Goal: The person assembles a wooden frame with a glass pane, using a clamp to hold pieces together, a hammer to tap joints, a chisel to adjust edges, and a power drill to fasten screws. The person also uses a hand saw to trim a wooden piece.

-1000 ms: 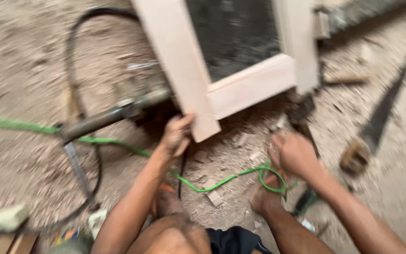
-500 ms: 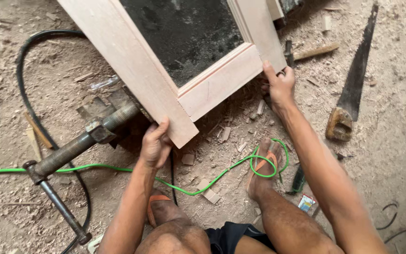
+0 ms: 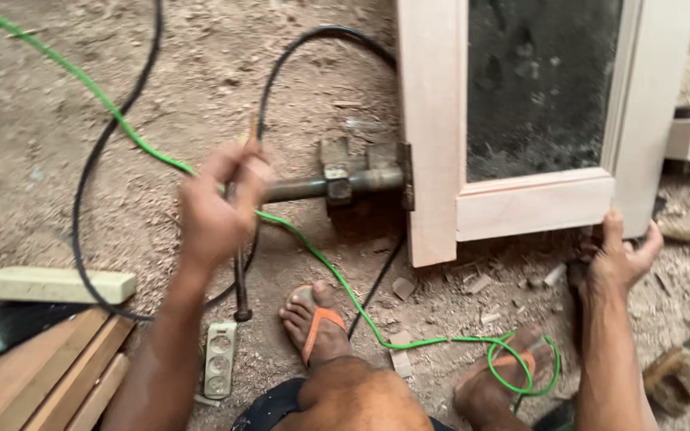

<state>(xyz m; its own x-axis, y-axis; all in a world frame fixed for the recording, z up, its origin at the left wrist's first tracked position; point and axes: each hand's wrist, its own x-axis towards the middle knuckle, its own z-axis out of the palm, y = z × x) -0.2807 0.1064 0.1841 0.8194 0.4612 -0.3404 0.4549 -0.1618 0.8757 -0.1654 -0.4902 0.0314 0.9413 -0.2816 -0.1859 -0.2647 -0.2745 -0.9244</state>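
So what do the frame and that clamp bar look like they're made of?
The frame looks like bare, unfinished pale wood: matte, with faint grain. The clamp bar looks like dull grey-brown metal, probably steel; whether that is rust or dirt is unclear. The left hand grips its handle.

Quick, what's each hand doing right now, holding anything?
Left hand: closed around the handle rod of the metal clamp.
Right hand: gripping the lower corner of the wooden frame.
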